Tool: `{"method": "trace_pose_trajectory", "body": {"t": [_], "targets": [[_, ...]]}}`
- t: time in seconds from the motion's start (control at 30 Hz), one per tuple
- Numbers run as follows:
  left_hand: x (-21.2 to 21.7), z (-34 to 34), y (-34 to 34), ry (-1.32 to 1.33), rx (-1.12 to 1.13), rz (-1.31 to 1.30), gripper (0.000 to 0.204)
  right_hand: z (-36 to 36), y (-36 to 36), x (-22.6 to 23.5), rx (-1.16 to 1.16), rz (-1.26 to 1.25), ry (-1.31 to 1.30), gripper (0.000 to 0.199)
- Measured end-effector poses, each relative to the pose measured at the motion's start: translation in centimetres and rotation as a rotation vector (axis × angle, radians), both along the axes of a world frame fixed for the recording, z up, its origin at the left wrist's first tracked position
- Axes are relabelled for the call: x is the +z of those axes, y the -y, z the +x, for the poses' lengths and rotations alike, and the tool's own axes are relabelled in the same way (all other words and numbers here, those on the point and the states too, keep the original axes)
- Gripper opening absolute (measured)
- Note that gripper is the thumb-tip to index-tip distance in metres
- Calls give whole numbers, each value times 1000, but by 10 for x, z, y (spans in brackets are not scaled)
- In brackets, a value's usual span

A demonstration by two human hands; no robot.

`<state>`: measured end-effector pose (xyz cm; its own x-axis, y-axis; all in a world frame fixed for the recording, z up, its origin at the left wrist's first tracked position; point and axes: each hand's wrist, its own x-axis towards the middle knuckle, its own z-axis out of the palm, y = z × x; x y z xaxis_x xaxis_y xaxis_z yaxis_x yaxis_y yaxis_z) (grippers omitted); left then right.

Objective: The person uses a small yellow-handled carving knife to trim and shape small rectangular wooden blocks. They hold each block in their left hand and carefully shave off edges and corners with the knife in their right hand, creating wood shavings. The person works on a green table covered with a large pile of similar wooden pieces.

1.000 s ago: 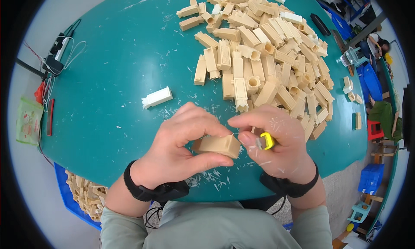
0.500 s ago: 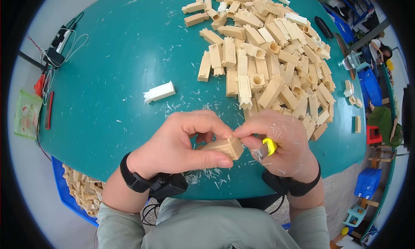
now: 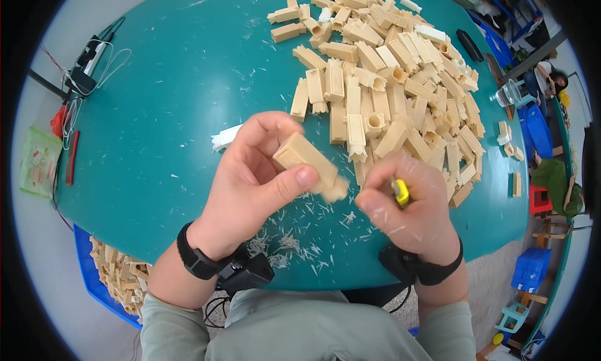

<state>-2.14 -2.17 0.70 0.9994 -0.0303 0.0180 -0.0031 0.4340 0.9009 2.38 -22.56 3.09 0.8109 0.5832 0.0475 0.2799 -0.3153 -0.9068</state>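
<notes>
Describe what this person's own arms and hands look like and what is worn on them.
Both hands are bare. The left hand and right hand each have a black wristband: the left one carries a black box with a cable, and so does the right one. Grey-green sleeves are pushed up the forearms.

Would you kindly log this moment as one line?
left hand: grips tan rectangular wooden block | right hand: holds small yellow tool beside block | round teal table: shavings

Block pile (image 3: 388, 79) lies behind the hands, on the table (image 3: 175, 79).
</notes>
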Motion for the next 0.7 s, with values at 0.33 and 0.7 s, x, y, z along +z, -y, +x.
{"method": "trace_pose_trajectory", "body": {"t": [0.33, 0.7], "targets": [[9, -11, 9, -31, -200, 75, 51, 0, -9, -5, 9, 124, 145, 14], [3, -12, 6, 154, -125, 229, 45, -1, -8, -5, 35, 122, 161, 19]]}}
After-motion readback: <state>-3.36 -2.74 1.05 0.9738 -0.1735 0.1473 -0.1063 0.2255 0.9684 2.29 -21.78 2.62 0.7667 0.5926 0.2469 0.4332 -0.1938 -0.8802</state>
